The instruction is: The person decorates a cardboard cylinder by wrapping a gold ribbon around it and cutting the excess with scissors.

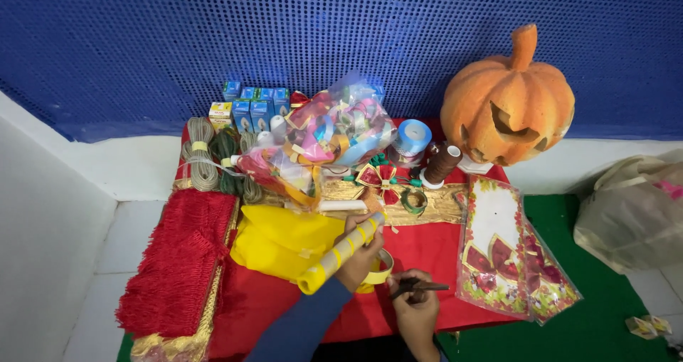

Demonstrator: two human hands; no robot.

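While the left hand (359, 259) was clenched around a yellow-and-white striped tube (341, 254), the right hand (413, 301) sat just beside it near the front edge of the surface (420, 244), its fingers (407, 285) closed on a dark scissor-like tool (420, 287); blades or tip could not be made out clearly. Tube's long axis ran diagonally, lower end toward the front-left, upper end toward the back-right, rising past the left hand's fingers. A roll of yellow tape (380, 271) lay under or against the left hand, between the two hands; whether it was gripped too could not be told. Tool pointed roughly rightward, away from the tube, so the tube lay to the left of the right hand, with the left hand the nearer, already holding it. Red cloth covered the surface. A folded yellow sheet (281, 241) lay left of the hands, red fringe trim (178, 262) at the left edge. Toward the back edge: coils of cord (203, 163), small blue boxes (256, 106), a clear bag of ribbons (341, 123), a brown thread spool (441, 164). An orange carved pumpkin (509, 98) stood at the back-right corner, patterned packets (509, 252) at the right edge.
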